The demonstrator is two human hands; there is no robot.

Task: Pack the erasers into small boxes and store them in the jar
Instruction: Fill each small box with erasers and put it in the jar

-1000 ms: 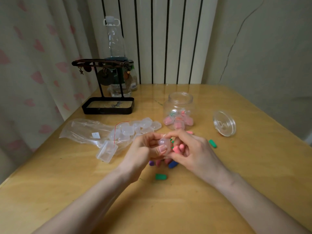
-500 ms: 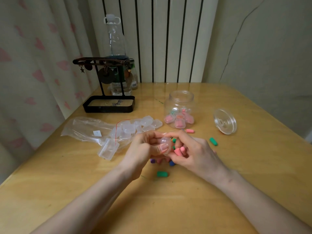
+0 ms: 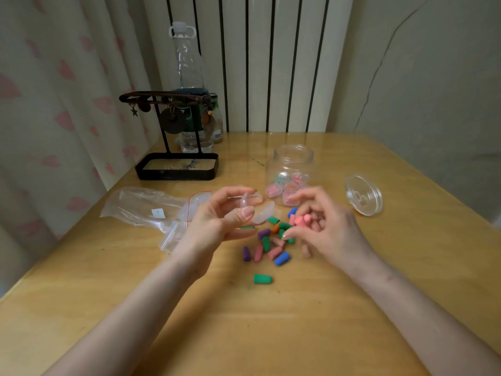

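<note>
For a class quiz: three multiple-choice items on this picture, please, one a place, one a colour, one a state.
1. Where is the jar lid? A on the table, right of the jar; B on the jar; C in a hand.
2. The eraser nearest the viewer is: A blue; B green; C purple.
3. The jar is: A lidded; B tipped over; C open.
1 A, it lies on the table; 2 B, plainly green; 3 C, its mouth is bare.
</note>
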